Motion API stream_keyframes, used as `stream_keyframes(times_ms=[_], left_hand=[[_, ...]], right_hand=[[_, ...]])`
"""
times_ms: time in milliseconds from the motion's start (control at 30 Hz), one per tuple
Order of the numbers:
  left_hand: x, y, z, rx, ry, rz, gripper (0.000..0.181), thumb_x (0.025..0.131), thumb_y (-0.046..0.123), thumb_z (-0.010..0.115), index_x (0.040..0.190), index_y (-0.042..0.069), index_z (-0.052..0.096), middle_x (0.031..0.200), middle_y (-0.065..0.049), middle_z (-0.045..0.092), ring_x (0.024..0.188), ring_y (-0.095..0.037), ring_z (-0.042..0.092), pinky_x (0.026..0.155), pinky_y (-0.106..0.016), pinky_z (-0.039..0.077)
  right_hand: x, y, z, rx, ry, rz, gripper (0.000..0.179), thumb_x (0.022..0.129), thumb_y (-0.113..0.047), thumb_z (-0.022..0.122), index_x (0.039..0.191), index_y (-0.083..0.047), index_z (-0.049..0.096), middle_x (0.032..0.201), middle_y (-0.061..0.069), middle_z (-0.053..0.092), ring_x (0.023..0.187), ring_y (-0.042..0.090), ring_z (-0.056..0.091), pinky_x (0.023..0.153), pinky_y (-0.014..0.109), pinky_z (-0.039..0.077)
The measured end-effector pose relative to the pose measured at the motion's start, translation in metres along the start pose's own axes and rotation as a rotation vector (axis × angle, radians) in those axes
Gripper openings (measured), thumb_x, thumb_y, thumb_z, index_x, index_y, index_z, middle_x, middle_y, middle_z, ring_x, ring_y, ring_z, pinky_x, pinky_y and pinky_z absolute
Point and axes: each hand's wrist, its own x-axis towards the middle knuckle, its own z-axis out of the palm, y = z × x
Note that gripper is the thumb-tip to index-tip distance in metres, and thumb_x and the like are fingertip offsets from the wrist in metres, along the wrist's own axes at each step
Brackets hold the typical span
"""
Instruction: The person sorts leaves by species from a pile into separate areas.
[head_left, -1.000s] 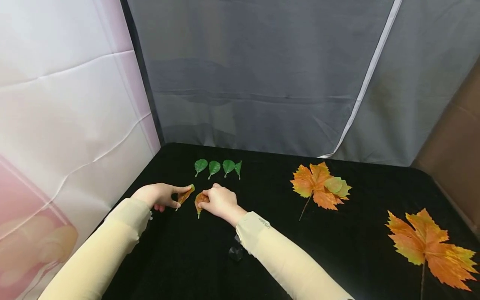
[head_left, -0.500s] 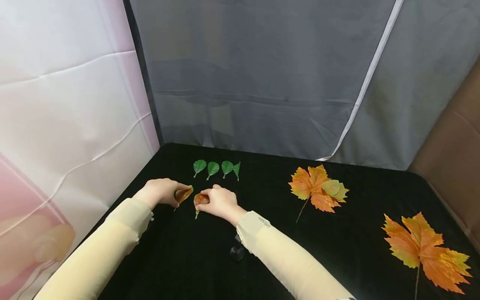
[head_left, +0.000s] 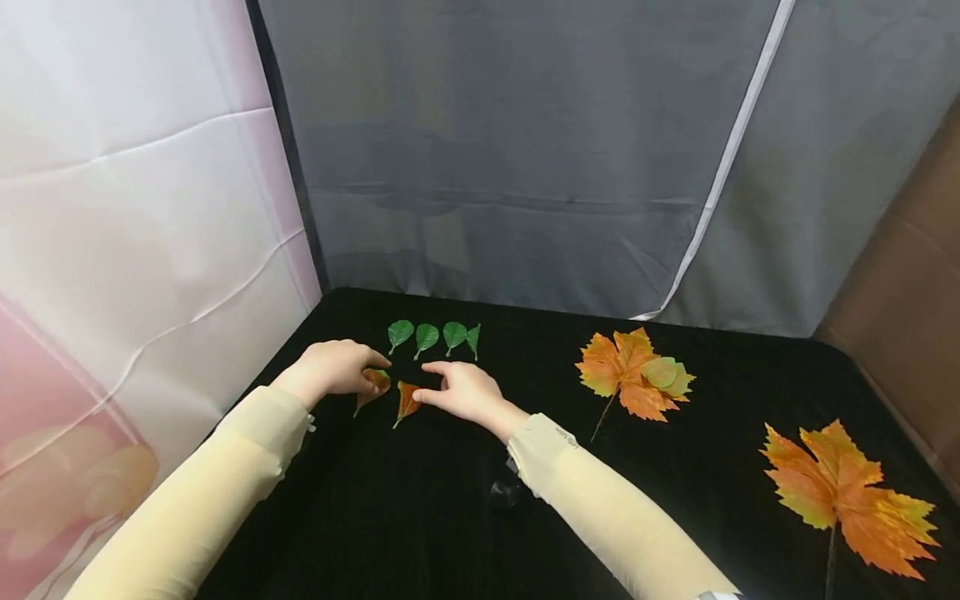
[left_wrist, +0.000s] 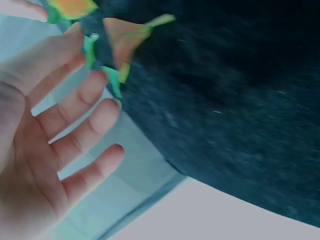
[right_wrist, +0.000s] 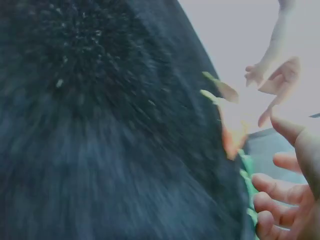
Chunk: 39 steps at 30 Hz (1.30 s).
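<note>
Two orange-brown leaves lie on the black cloth in the head view, the left leaf (head_left: 372, 388) and the right leaf (head_left: 406, 403). My left hand (head_left: 333, 367) is over the left leaf's outer edge, thumb and index finger apart. In the left wrist view its fingers (left_wrist: 82, 135) are spread, holding nothing. My right hand (head_left: 468, 393) is beside the right leaf, its thumb tip at the leaf's edge and its index finger extended above. The right wrist view shows those fingers (right_wrist: 277, 192) loose and apart. Just behind stands a row of green leaves (head_left: 427, 337).
To the right lie two big orange maple leaves, a farther one (head_left: 637, 373) with pale green round leaves (head_left: 660, 372) on it, and a nearer one (head_left: 843, 496). A grey curtain (head_left: 487, 150) backs the black-covered table (head_left: 420, 517); a white-pink panel (head_left: 150, 208) borders it on the left.
Both hands have let go of the two orange-brown leaves, which now lie on the cloth. My right hand has drawn back to the right; my left hand has risen slightly and opened.
</note>
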Motion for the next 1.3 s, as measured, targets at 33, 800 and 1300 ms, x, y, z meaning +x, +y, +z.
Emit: stream_keyframes(times_ms=[33, 800, 1300], left_hand=[[0.003, 0.003, -0.002, -0.002, 0.010, 0.016, 0.044, 0.083, 0.027, 0.074, 0.125, 0.016, 0.067, 0.116, -0.011, 0.067, 0.100, -0.028, 0.062, 0.076, -0.051, 0.051], [0.091, 0.137, -0.024, -0.214, 0.236, 0.473, 0.039, 0.093, 0.030, 0.066, 0.128, 0.012, 0.065, 0.126, -0.005, 0.062, 0.114, -0.021, 0.058, 0.097, -0.039, 0.044], [0.130, 0.252, -0.002, -0.403, 0.234, 0.501, 0.039, 0.098, 0.018, 0.057, 0.136, 0.011, 0.058, 0.131, -0.003, 0.061, 0.100, -0.016, 0.061, 0.088, -0.028, 0.047]], right_hand=[[-0.005, 0.004, -0.007, 0.018, 0.011, -0.007, 0.056, 0.088, -0.050, 0.066, 0.134, -0.020, 0.060, 0.066, -0.008, 0.057, 0.056, 0.007, 0.051, 0.048, 0.026, 0.040], [-0.131, 0.159, -0.140, 0.290, 0.562, 0.418, 0.029, 0.091, -0.023, 0.067, 0.108, 0.000, 0.072, 0.094, 0.012, 0.071, 0.079, 0.017, 0.057, 0.066, 0.026, 0.044], [-0.139, 0.170, -0.133, 0.304, 0.447, 0.550, 0.023, 0.091, -0.009, 0.062, 0.107, 0.005, 0.071, 0.097, 0.018, 0.069, 0.068, 0.021, 0.064, 0.055, 0.027, 0.052]])
